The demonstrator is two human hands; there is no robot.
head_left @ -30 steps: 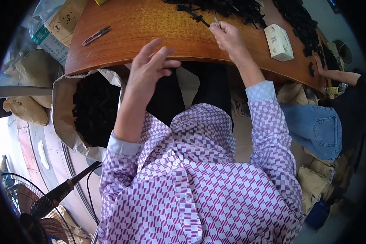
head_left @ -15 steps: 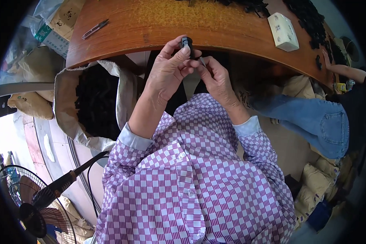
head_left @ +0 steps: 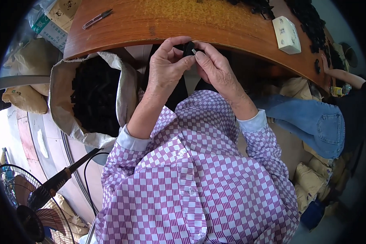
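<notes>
A small black part point(head_left: 188, 49), probably plastic, is pinched between the fingers and thumb of my left hand point(head_left: 163, 67), just off the near edge of the table. My right hand point(head_left: 216, 66) closes from the other side, thumb and forefinger together on a small blade-like tool point(head_left: 194, 51). Its pale tip lies against the black part; its rest is hidden in my fingers. Both hands almost meet around the part. Left of my left arm stands an open white sack point(head_left: 125, 95) filled with similar black pieces point(head_left: 95, 95).
On the wooden table point(head_left: 150, 20) lie a pen-like cutter point(head_left: 97, 18), a tissue pack point(head_left: 286, 35) and heaps of black parts point(head_left: 309, 24). A fan point(head_left: 30, 221) stands lower left. Another person, in jeans point(head_left: 309, 122), rests a hand on the table at the right.
My right hand has risen and turned inward, bringing the tool's tip to the upper side of the black part. The part has tilted, and my left fingers have shifted around it.
</notes>
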